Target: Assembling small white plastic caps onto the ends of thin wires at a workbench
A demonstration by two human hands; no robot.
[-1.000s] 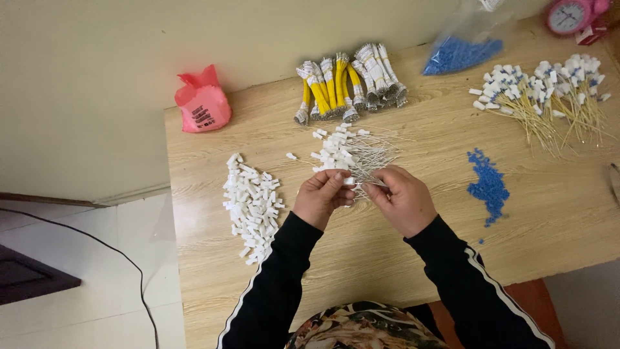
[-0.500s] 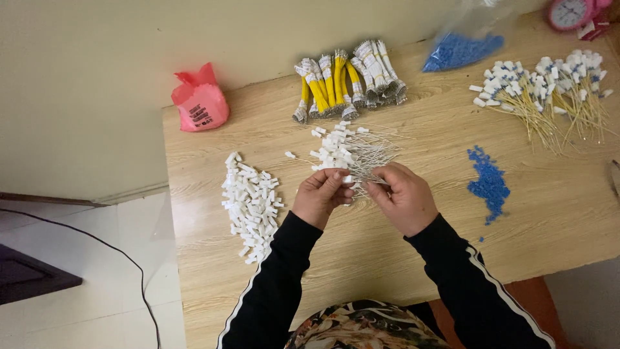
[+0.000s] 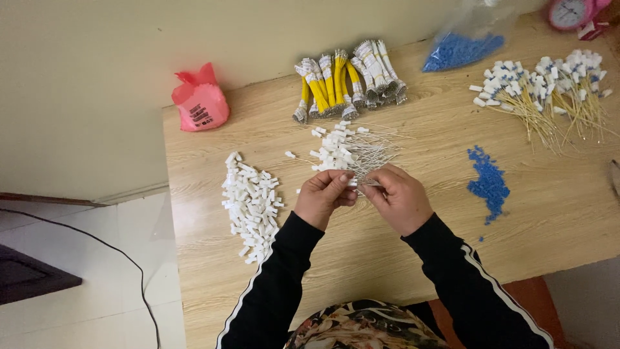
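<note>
A pale wood-grain worktop (image 3: 400, 258) stands against a cream wall, white floor tiles to its left. At its far edge a clear plastic bag (image 3: 468, 39) holds blue beads (a knotted pink bag (image 3: 199, 100) sits at the far-left corner). Mid-worktop, the left hand (image 3: 323, 194) and right hand (image 3: 397, 194) together pinch one thin white-capped wire (image 3: 356, 182), just before a heap of them.

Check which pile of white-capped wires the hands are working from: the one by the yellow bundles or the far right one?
The grey-wire pile just below the yellow bundles; both hands touch its near edge. The yellow-wire pile lies untouched, far right.
</note>
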